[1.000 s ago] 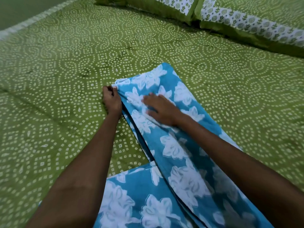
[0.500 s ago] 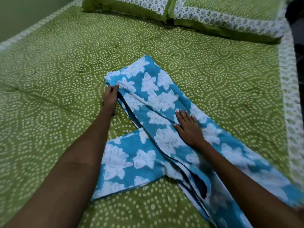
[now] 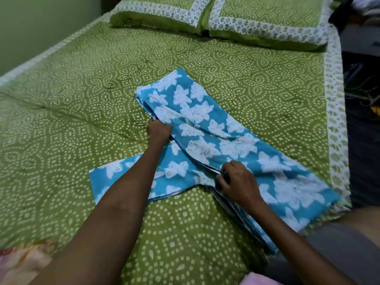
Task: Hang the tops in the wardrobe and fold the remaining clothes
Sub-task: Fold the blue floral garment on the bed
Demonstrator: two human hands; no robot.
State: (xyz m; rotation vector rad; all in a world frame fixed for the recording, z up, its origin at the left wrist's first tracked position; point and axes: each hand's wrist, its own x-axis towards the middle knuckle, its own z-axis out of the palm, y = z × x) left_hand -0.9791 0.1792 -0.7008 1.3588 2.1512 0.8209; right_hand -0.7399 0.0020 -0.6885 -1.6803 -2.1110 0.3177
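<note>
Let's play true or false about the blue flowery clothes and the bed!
1. The blue garment lies on a green bedsheet. True.
2. The left hand grips the garment's edge. True.
3. The right hand is up in the air. False: it pinches the cloth's folded edges.
4. Two pillows lie at the bed's far end. True.
5. The garment hangs on a hanger. False: it lies on the bed.

Home bedroom: green-sheeted bed [image 3: 205, 58] with matching pillows [image 3: 267, 21].
</note>
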